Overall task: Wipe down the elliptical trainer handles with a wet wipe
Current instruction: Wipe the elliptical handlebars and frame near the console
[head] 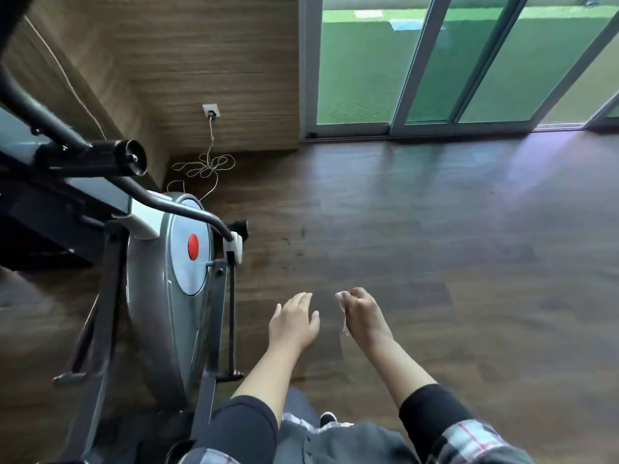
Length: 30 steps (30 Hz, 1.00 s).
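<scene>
The grey elliptical trainer (174, 262) stands at the left, its flywheel housing marked with a red dot. A dark handle bar (37, 112) runs from the upper left down past a black pivot to the housing. My right hand (363, 316) hangs over the floor and pinches a small white wet wipe (342, 301) between curled fingers. Just left of it, my left hand (294, 321) is held out flat with straight fingers, holding nothing. Both hands are to the right of the trainer and touch no part of it.
Dark wood floor (435, 246) spreads out to the right. A wall socket (211, 111) has a thin cord tangled on the floor (207, 167) behind the trainer. Sliding glass doors (418, 78) close the far side. A dark cabinet (40, 229) sits at the left.
</scene>
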{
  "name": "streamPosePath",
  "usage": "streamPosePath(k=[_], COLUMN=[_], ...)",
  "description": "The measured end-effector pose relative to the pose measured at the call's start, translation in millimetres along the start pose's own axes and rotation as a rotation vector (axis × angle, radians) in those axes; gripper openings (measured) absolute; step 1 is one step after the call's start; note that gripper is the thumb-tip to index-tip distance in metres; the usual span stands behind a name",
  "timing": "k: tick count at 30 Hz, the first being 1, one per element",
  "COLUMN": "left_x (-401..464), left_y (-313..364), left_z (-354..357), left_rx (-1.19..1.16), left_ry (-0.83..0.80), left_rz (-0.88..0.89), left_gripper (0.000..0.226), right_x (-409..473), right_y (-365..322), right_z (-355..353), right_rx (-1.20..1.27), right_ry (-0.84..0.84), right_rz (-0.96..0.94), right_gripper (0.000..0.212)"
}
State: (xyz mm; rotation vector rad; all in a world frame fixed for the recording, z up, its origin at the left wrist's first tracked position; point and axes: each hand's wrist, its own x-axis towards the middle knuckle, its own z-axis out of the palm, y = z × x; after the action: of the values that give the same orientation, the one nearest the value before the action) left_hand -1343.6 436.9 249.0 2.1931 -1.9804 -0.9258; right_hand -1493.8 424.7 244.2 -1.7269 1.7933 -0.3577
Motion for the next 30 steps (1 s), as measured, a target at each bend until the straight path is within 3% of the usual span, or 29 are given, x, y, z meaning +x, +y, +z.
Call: streamPosePath(k=[1, 6, 11, 20, 27, 30], left_x=[10.3, 74.7, 170.5, 334.6, 454.9, 513.9], left_y=[2.5, 12.2, 23.1, 29.6, 22.8, 20.2], left_z=[0.1, -7.1, -37.8, -133.2, -184.4, -208.7], left_rx=[0.005, 0.044, 0.058, 0.013, -0.015, -0.051], left_ry=[-0.016, -0.079, -0.158, -0.154, -0.118, -0.088], left_rz=[-0.011, -0.009, -0.007, -0.079, -0.182, -0.254], left_gripper=[0.051, 0.051, 0.051, 0.05, 0.052, 0.054], right_x=[8.8, 67.5, 163.1, 338.0, 493.1, 569.3], right_y=[3.0, 8.8, 6.3, -40.6, -91.7, -115.7], right_z=[-1.0, -9.3, -22.0, -53.9, -67.4, -75.0], right_rx=[0.022, -0.055, -0.1, -0.059, -0.134, -0.173], right_ry=[-0.062, 0.0, -0.07, -0.043, -0.107, -0.217], right_rz=[0.038, 0.01, 0.042, 0.079, -0.069, -0.175], right_gripper=[0.01, 0.035, 0.023, 0.033, 0.032, 0.026])
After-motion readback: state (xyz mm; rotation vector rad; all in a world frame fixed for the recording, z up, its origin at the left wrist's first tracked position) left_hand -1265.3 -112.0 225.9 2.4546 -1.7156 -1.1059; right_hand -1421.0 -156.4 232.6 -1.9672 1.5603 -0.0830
